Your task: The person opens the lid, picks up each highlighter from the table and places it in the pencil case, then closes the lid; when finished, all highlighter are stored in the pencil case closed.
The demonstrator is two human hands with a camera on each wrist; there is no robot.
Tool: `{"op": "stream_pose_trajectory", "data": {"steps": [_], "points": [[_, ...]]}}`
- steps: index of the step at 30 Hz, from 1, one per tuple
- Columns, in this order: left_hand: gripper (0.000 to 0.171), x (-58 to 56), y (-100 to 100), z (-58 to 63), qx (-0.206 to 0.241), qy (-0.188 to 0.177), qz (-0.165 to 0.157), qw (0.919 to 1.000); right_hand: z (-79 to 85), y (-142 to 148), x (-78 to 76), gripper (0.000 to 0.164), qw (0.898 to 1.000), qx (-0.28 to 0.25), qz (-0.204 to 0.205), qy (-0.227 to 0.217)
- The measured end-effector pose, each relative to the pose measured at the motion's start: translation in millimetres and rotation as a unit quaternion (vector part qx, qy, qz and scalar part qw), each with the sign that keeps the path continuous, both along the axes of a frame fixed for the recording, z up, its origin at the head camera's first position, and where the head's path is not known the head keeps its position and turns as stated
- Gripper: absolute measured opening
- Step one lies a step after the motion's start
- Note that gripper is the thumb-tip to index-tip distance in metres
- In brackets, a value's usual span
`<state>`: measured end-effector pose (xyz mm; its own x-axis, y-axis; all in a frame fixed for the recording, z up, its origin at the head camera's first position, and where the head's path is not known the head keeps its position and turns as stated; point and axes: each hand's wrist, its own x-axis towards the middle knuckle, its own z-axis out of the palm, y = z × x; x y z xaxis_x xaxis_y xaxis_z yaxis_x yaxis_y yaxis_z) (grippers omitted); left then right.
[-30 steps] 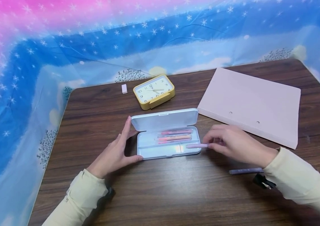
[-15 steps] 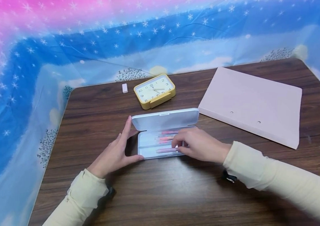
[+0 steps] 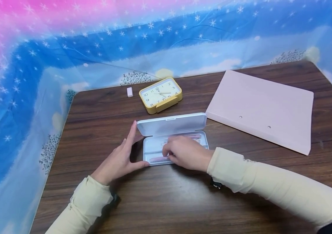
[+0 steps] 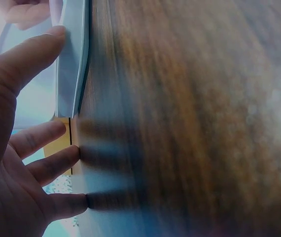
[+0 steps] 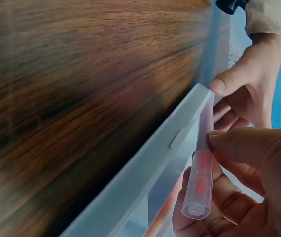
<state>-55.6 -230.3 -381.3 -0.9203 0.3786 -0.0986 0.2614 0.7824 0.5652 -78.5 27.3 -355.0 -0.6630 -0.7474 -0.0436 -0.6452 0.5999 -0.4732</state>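
In the head view, the bare right hand (image 3: 187, 152) hides part of the slim pale-lilac pen (image 3: 158, 159) and of the thin pink pens (image 3: 194, 136). The left wrist view blurs the brown wood-grain desk (image 4: 194, 123) — and cuts off the white plastic case (image 4: 72, 64) at the top.

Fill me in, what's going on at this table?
A person's right hand pinches a pale purple pen at the front compartment of an open pencil case; whether it touches the bottom is unclear. The left hand touches the case's left end, its thumb at the front corner. At least one more pen lies in the rear compartment. Farther back on the table sit a yellow clock and a pale pink folder.
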Motion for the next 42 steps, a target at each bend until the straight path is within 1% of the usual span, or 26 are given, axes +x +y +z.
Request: {"op": "stream_pose_trajectory", "data": {"steps": [5, 12, 18, 23, 26, 33, 39, 42], "points": [[0.126, 0.6, 0.9, -0.2, 0.002, -0.006, 0.001, 1.0, -2.3, -7.5, 2.2, 0.012, 1.0, 0.001, 0.006, 0.01], [0.126, 1.2, 1.3, 0.3, 0.001, -0.005, 0.001, 1.0, -3.1, -9.9, 4.0, 0.014, 1.0, -0.005, 0.02, 0.002], [0.127, 1.1, 1.2, 0.0, 0.001, -0.006, 0.003, 1.0, -1.1, -6.7, 3.7, 0.016, 1.0, -0.004, 0.013, -0.007], [0.126, 1.2, 1.8, -0.2, 0.001, -0.007, 0.004, 1.0, 4.3, 0.0, 6.0, 0.017, 1.0, -0.015, 0.004, -0.015], [0.126, 1.3, 1.9, -0.1, 0.001, -0.007, 0.004, 1.0, 9.5, 7.9, 8.1, 0.017, 1.0, -0.026, -0.004, -0.018], [0.126, 0.5, 2.0, 0.9, -0.002, -0.009, 0.005, 0.9999, 16.8, 39.3, 10.2, 0.014, 0.999, -0.048, -0.02, 0.009], [0.127, -0.3, 2.1, 1.0, -0.002, -0.006, 0.002, 1.0, 13.3, 69.8, 10.2, 0.016, 0.996, -0.076, -0.047, -0.008], [0.127, -0.7, 2.4, 1.3, -0.001, -0.007, 0.002, 1.0, 9.6, 83.1, 10.1, 0.016, 0.994, -0.086, -0.062, -0.007]]}}
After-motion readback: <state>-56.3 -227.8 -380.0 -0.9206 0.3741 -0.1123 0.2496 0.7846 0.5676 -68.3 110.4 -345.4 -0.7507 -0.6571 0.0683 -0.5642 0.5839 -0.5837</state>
